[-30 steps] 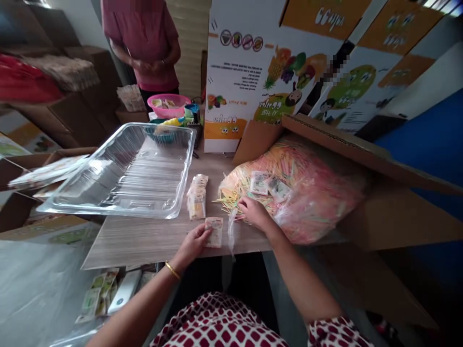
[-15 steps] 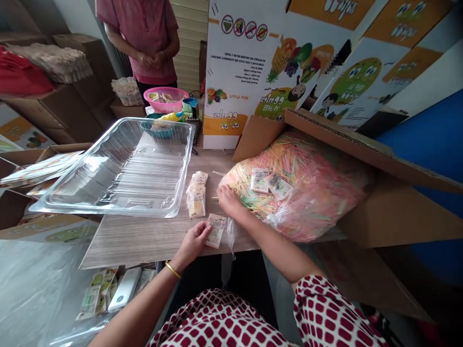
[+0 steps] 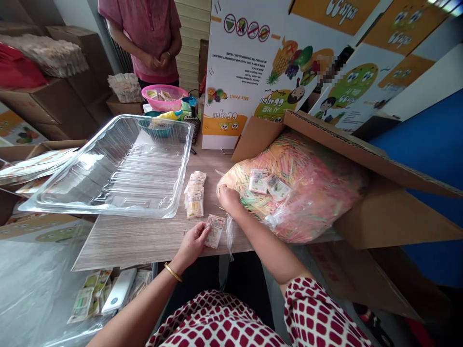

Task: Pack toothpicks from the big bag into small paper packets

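My left hand [image 3: 193, 241] pinches the edge of a small printed packet [image 3: 214, 231] near the table's front edge. My right hand [image 3: 228, 198] is at the left edge of a large clear bag [image 3: 307, 193] full of thin colourful sticks; its fingers are bent, and what they hold, if anything, is hidden. Two packets [image 3: 278, 187] lie on top of the bag. Just beyond my left hand, a stack of packets [image 3: 195, 195] rests on the table. The bag's twisted plastic end [image 3: 230, 236] hangs between my hands.
A large clear plastic tray [image 3: 144, 209] covers the table's left side. Behind it are a pink basket [image 3: 164, 103] and a teal bowl [image 3: 155, 129]. Cardboard flaps [image 3: 361, 144] surround the bag. A person [image 3: 154, 48] stands across the table.
My right hand's fingers have curled in more at the bag's edge, and its back has turned upward. My left hand still holds the packet. The view has shifted slightly.
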The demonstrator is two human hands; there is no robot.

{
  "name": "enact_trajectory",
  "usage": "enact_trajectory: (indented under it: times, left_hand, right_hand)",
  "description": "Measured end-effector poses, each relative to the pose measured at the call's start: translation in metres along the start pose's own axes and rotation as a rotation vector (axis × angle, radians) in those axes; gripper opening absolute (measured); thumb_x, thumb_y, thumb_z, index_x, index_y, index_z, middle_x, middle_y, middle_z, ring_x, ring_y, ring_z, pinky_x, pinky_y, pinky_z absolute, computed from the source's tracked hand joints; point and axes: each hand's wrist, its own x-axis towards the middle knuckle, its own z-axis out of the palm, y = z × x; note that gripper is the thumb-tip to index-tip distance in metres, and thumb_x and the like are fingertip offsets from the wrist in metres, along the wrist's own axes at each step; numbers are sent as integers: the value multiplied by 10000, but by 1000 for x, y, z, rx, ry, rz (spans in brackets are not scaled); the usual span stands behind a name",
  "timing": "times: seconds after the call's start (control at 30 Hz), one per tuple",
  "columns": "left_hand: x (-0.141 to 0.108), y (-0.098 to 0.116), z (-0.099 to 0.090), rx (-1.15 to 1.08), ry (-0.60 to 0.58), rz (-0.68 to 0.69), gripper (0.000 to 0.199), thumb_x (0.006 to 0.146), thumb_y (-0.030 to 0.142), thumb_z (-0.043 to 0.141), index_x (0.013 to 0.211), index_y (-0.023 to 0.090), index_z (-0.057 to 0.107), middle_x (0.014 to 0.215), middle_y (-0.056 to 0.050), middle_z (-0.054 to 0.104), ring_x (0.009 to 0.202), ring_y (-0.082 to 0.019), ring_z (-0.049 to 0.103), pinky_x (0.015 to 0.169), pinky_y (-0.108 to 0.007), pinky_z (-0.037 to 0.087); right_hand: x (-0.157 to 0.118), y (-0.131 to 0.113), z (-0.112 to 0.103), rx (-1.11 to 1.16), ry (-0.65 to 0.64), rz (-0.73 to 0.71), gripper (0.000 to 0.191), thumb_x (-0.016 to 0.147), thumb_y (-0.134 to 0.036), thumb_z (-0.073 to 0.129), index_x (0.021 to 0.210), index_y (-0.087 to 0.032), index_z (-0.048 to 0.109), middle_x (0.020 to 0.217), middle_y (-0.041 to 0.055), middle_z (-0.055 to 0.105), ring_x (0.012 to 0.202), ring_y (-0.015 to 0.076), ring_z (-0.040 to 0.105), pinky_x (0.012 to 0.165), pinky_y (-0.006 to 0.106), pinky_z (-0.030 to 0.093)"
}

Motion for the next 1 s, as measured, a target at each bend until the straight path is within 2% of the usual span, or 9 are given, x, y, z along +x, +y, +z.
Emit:
enact_trajectory:
  times: [0.13, 0.3, 0.43, 0.6, 0.7, 0.8, 1.0]
  left_hand:
    - [0, 0, 0, -10, 4, 6, 496, 914, 656, 519, 947, 166, 591, 741, 6, 531, 548, -113, 454, 439, -217, 414]
    - [-1, 0, 1, -15, 13, -3, 504, 900, 663, 534, 936, 164, 593, 722, 10, 513, 540, -115, 451, 436, -219, 407]
    - [-2, 1, 1, -37, 6, -6, 517, 891, 670, 544, 957, 161, 611, 714, 6, 522, 546, -116, 442, 437, -214, 385]
    - [-2, -1, 1, -8, 11, -5, 510, 911, 660, 523, 991, 164, 614, 729, 3, 537, 560, -121, 460, 446, -216, 395]
    - [-2, -2, 1, -4, 15, 5, 497, 913, 653, 524, 971, 166, 609, 717, 6, 528, 554, -123, 460, 443, -219, 393]
    - [-2, 0, 1, -15, 14, 9, 480, 917, 638, 527, 968, 169, 609, 723, 2, 531, 560, -124, 463, 450, -219, 399]
    - [-3, 2, 1, 11, 26, 2, 459, 929, 624, 521, 946, 171, 596, 715, 8, 519, 544, -115, 450, 451, -217, 401]
  right_hand:
    - [16, -6, -10, 28, -76, -20, 302, 962, -139, 501, 1198, -53, 667, 1152, 222, 726, 1117, 287, 701, 888, 309, 523]
    - [17, 12, -26, 79, -160, -139, 310, 989, -247, 486, 1131, -100, 719, 1169, 177, 733, 1089, 252, 689, 885, 264, 496]
    - [5, 36, -29, 97, -174, -228, 331, 1024, -204, 383, 1172, -111, 664, 1166, 147, 729, 1032, 211, 673, 873, 247, 480]
    - [-11, 55, -23, 67, -158, -192, 355, 995, -135, 372, 1313, -45, 504, 1093, 192, 725, 914, 234, 688, 773, 286, 495]
    - [-22, 49, -15, 12, -134, -173, 397, 991, -236, 484, 1347, -62, 473, 1132, 219, 712, 990, 284, 700, 824, 325, 514]
    - [-30, 36, -5, -104, -93, -206, 519, 940, -343, 624, 1352, -64, 476, 1190, 231, 697, 1079, 323, 695, 870, 355, 535]
    - [-27, 25, 2, -165, -41, -172, 371, 929, -149, 528, 1285, -45, 531, 1100, 210, 732, 1048, 310, 721, 862, 361, 554]
